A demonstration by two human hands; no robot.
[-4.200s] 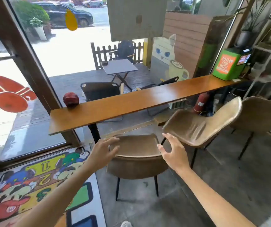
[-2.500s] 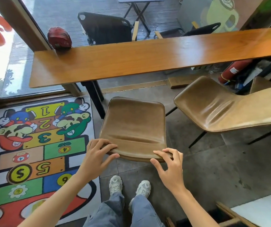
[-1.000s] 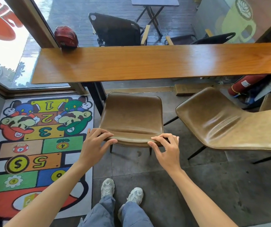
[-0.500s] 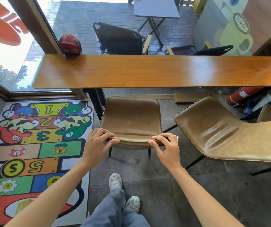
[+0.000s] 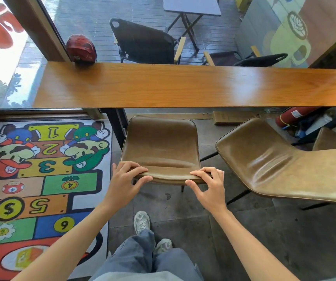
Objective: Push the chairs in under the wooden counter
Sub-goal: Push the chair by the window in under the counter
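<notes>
I'm looking at what seems a café: a long wooden counter [image 5: 193,86] runs along a window, brown padded chairs [image 5: 161,147] stand at its near edge, and a painted latte mug [image 5: 288,41] and folding table [image 5: 191,6] show outside on the deck.

The chair [image 5: 160,146] is upholstered in olive-brown. The counter [image 5: 183,86] is finished in orange-brown woodgrain; the rug [image 5: 31,179] is patterned with multicoloured numbered squares.

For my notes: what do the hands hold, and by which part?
Both hands, left hand and right hand, grip the brown leather chair by its backrest's top edge.
</notes>
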